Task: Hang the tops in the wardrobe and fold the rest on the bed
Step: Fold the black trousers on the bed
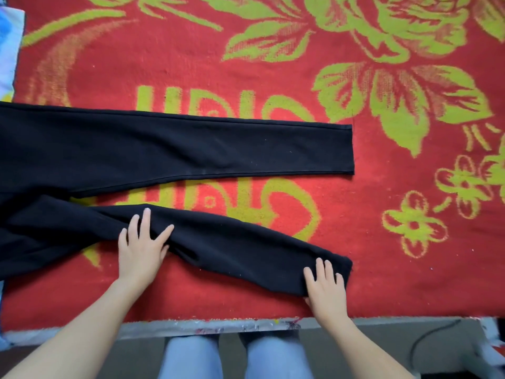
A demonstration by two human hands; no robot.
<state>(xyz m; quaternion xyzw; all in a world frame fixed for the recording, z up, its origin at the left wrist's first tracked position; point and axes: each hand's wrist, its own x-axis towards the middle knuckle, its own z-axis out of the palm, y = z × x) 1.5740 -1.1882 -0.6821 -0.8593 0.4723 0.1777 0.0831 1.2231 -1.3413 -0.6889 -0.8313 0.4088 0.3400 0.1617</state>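
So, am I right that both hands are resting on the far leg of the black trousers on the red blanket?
Not quite: the head view shows the left hand and right hand resting on the near leg of the black trousers on the red blanket.

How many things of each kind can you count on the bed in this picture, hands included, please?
black trousers: 1
red and green blanket: 1
hands: 2, the left hand and the right hand, both flat on the nearer trouser leg
Total: 4
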